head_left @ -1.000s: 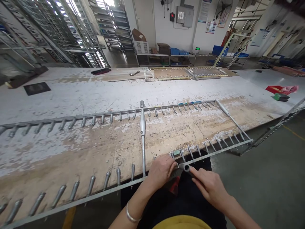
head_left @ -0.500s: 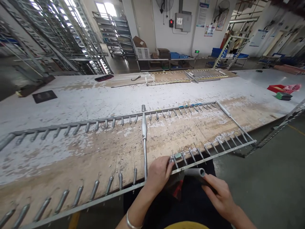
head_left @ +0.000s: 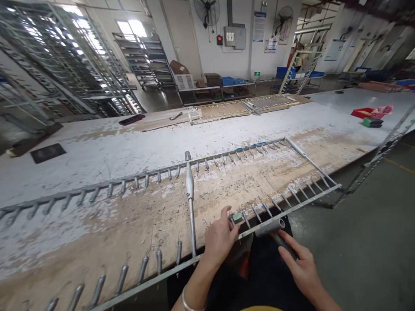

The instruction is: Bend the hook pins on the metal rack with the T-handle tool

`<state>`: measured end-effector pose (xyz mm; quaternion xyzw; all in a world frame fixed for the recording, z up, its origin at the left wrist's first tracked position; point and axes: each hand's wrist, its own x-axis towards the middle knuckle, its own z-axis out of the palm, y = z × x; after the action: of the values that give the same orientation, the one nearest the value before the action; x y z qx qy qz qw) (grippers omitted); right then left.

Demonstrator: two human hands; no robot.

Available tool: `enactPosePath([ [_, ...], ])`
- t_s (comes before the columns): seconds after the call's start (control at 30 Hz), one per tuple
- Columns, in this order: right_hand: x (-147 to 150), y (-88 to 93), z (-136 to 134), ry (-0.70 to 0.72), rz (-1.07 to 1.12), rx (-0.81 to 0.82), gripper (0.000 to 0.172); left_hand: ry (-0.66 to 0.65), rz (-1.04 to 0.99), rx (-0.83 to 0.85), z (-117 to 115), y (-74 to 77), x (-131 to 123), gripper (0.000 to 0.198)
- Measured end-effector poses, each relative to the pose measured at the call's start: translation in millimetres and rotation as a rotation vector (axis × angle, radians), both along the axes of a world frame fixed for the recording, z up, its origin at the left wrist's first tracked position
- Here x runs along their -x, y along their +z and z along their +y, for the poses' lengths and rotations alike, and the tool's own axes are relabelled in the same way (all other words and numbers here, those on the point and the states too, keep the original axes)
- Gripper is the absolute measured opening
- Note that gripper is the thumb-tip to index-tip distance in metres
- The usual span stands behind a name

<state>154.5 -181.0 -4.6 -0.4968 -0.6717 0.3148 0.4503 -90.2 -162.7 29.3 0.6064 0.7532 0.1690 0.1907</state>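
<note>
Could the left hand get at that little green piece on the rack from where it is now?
Probably yes. The left hand rests at the rack's near rail, its fingertips right beside the green piece, with nothing between them. The right hand holds a grey tube off to the side.

Far across the counter: a black phone, a wrench, a dark mat. At right, a red tray. Behind, tall metal racks, blue crates, a wall fan.
</note>
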Motion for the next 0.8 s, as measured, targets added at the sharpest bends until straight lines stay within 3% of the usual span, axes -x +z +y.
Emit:
enactPosePath([
  [0.17, -4.3, -4.7, -2.2, -0.046, 0.123, 0.146, 0.038, 0.108, -0.126, -0.179, -8.7, -12.6, -3.2, 0.047],
  [0.3, -5.6, -6.6, -1.1, -0.062, 0.198, 0.224, 0.043, -0.152, -0.132, -0.312, -11.0, -12.3, -1.9, 0.027],
  [0.37, -4.7, -6.3, 0.2, -0.059, 0.216, 0.242, 0.045, -0.261, -0.177, -0.276, -8.1, -7.8, 0.3, 0.026],
  [0.47, -1.7, -3.1, 3.2, -0.063, 0.219, 0.244, 0.046, -0.305, -0.216, -0.183, -2.8, -1.1, 0.4, 0.025],
  [0.6, 0.3, 10.4, 9.4, -0.072, 0.14, 0.149, 0.041, -0.336, -0.177, -0.181, 0.1, -1.7, -6.9, 0.021],
  [0.8, -8.4, 44.9, 15.8, -0.057, -0.072, -0.212, 0.031, -0.314, -0.129, -0.23, 0.2, -7.8, -12.2, 0.023],
])
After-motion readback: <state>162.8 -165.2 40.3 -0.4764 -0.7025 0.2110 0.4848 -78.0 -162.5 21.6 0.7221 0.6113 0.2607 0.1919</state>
